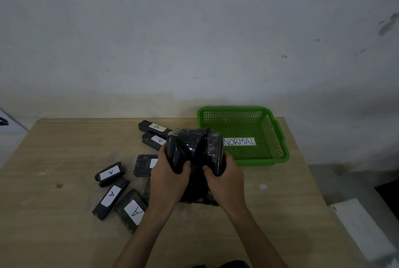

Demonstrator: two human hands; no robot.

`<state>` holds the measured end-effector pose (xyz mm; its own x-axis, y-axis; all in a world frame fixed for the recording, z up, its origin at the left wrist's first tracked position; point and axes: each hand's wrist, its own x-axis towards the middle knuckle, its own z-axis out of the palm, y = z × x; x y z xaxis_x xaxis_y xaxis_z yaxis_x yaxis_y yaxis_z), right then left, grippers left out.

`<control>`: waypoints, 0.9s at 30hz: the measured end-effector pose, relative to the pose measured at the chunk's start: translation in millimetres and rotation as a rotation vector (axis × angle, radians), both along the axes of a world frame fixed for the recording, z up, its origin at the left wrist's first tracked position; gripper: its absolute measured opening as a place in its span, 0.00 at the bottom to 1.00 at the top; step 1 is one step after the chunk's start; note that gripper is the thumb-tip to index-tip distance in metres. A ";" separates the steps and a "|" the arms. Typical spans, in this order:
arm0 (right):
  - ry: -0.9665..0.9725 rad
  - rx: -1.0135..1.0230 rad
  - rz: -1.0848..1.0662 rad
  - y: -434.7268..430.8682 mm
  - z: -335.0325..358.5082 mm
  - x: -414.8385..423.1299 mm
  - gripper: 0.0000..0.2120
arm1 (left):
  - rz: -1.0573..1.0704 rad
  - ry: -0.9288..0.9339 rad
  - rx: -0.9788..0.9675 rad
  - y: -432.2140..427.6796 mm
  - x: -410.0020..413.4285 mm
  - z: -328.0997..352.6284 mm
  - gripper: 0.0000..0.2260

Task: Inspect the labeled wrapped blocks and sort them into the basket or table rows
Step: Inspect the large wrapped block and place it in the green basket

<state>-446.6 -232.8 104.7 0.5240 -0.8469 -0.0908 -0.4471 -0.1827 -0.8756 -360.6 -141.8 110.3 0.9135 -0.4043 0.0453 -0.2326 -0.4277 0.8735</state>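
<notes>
Both hands hold up a black wrapped block (195,149) over the middle of the table; my left hand (169,176) grips its lower left and my right hand (224,179) its lower right. Its label is not visible. Several black wrapped blocks with white "A" labels lie scattered left of the hands, such as one block (110,173), another (110,196), a third (132,210) and two further back (154,127). A green mesh basket (278,136) with a "NORMAL" label (240,142) stands at the back right, with nothing inside it.
The wooden table (64,159) stands against a pale wall. Black wrapping lies under the hands (194,198). A small white fleck (263,186) lies right of my right hand. A white object (362,228) sits off the table's right edge.
</notes>
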 end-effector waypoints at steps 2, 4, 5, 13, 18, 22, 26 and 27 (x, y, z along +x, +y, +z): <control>0.030 -0.059 0.016 0.7 1.1 -0.8 0.18 | -0.011 -0.041 0.042 -1.3 1.3 -2.8 0.19; 0.064 -0.102 0.031 -0.4 0.8 -0.2 0.19 | -0.029 -0.087 0.057 -2.2 0.0 -5.4 0.13; 0.075 -0.112 0.037 -1.6 0.2 0.0 0.18 | -0.030 -0.099 0.050 -2.1 -1.2 -6.5 0.12; 0.066 -0.282 0.127 -4.7 8.3 -4.4 0.25 | 0.077 -0.076 -0.033 3.2 -6.7 -16.2 0.10; 0.059 -0.233 0.144 -7.5 2.9 -4.1 0.29 | 0.048 -0.087 -0.060 5.3 -5.4 -15.8 0.11; -0.047 -0.184 0.150 -22.1 2.2 -9.3 0.28 | -0.030 0.168 -0.174 13.4 -3.9 -11.9 0.14; -0.189 -0.184 0.333 -40.6 9.1 -19.5 0.29 | -0.067 0.723 -0.438 19.0 -0.5 -4.3 0.22; -0.213 -0.195 0.381 -43.1 9.4 -21.1 0.28 | -0.051 0.781 -0.439 18.5 1.4 -4.5 0.23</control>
